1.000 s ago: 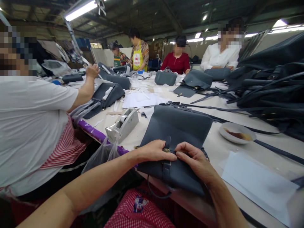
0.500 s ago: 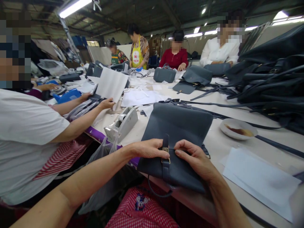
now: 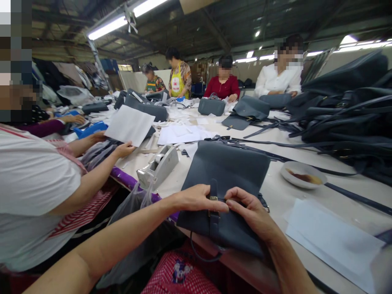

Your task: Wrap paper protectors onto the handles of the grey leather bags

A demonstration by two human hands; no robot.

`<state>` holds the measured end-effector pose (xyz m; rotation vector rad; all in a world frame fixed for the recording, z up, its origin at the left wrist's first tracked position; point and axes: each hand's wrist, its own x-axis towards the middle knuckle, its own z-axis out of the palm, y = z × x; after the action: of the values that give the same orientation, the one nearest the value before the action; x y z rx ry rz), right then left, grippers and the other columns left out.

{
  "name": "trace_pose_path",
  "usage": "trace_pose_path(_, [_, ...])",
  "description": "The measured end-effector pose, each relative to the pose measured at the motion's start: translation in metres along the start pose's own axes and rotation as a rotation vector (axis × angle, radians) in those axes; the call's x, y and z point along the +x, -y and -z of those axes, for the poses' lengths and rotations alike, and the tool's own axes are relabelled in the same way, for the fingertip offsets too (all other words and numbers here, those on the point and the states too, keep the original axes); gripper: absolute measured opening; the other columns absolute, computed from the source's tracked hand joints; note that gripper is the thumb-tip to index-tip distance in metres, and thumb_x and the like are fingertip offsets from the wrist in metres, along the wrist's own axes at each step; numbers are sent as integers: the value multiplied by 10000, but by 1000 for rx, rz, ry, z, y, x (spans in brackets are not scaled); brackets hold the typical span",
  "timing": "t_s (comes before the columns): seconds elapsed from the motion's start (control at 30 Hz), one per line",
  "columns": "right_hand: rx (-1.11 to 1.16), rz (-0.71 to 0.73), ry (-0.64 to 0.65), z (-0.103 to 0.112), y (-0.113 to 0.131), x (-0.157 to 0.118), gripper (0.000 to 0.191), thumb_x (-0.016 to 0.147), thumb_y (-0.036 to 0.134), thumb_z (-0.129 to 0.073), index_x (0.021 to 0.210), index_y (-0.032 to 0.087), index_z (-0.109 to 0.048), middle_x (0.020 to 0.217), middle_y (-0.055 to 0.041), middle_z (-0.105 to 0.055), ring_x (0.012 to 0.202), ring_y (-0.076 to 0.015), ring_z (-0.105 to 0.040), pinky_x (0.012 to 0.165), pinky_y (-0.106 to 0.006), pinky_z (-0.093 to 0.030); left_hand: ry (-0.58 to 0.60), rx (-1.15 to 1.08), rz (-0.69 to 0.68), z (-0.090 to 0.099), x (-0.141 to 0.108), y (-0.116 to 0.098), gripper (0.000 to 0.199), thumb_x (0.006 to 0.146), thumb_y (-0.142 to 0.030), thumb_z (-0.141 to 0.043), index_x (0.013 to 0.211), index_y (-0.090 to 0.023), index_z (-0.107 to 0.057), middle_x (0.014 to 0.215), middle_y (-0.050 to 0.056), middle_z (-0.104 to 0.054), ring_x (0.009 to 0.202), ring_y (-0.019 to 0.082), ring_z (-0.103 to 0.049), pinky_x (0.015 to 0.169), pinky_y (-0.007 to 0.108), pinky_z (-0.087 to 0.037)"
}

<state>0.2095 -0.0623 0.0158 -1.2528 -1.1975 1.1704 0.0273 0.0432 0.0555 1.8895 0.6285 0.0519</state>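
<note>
A dark blue-grey leather bag [image 3: 228,163] lies at the table's front edge, its flap pointing away from me. Down its middle runs a strap with a gold-coloured buckle [image 3: 214,199]. My left hand [image 3: 200,199] is closed on the strap at the buckle, its thumb stretched across toward the right. Just right of the buckle, my right hand [image 3: 245,206] is closed, thumb and forefinger pinched together at the flap's edge; what lies between the fingertips is too small to make out. A thin cord loop [image 3: 202,257] hangs below the bag.
A tape dispenser [image 3: 159,165] stands left of the bag. To the right are a shallow dish [image 3: 303,174] with brown liquid, white sheets [image 3: 330,241] and a heap of dark bags [image 3: 346,110]. At the left, a co-worker's hands hold a white sheet [image 3: 130,124]. Others work across the table.
My left thumb has moved right, over the buckle toward my right fingertips. The co-worker's white sheet has been lowered and shifted left. The camera view has tilted slightly up.
</note>
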Motion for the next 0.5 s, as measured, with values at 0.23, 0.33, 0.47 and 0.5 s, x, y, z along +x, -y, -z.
trace_pose_path(0.23, [-46,17,24,-2,-1,1,278,780,472,-680,833,214,-589,762,19,-607,687,-143,-508,630,-254,-409,-14,-107,-61,-5,-3,0,152,776,-298,-595,789,-147,-581,713,-44,-526,666,101,-472,621,206,-375])
trace_pose_path(0.33, [-60,8,18,-2,-1,1,276,780,474,-678,836,220,-588,773,17,-612,690,-150,-511,630,-259,-408,58,-221,-48,0,-3,6,193,759,-314,-618,843,-141,-605,762,-31,-566,699,110,-497,669,219,-408])
trace_pose_path(0.47, [-70,12,19,-1,0,0,273,781,473,-675,826,217,-591,760,19,-599,692,-148,-493,636,-261,-398,91,-324,-41,5,-5,10,277,723,-352,-676,890,-134,-635,827,-9,-616,782,128,-533,752,237,-438])
trace_pose_path(0.5, [-72,17,19,-1,0,0,271,782,470,-676,823,215,-592,754,20,-592,689,-145,-486,634,-260,-394,88,-338,-24,7,-6,11,286,716,-360,-686,886,-135,-638,831,-5,-623,792,134,-540,753,240,-443])
